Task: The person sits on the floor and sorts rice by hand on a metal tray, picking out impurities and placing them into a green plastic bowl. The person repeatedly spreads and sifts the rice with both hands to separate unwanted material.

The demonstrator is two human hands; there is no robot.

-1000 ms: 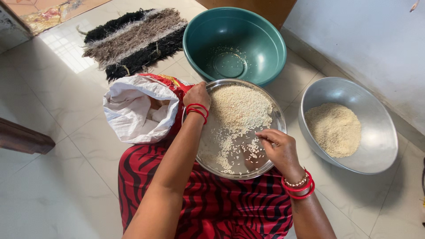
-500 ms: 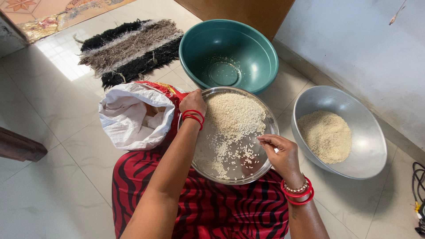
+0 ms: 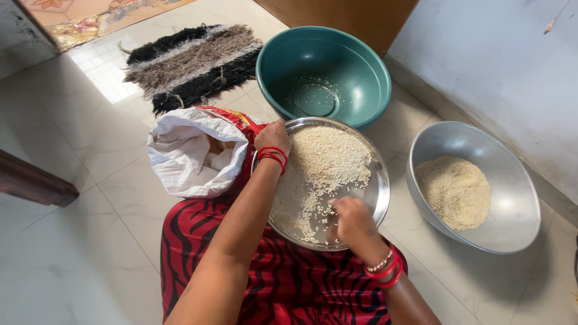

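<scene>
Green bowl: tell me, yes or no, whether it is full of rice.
No, the green bowl holds only a few scattered grains on its bottom, while the rice is heaped on the steel plate.

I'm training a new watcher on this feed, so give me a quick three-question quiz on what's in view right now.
1. True or false: the left hand grips the far-left rim of the steel plate.
2. Which vessel holds only a few scattered grains? A) the green plastic basin B) the steel bowl C) the steel plate
3. Fill in: the right hand rests over the loose rice at the plate's ____ edge.

Key
1. True; its thumb lies over the rim, beside the open white sack.
2. A; the steel bowl holds a mound, and the plate has a heap of rice on its far half.
3. Near.
</scene>
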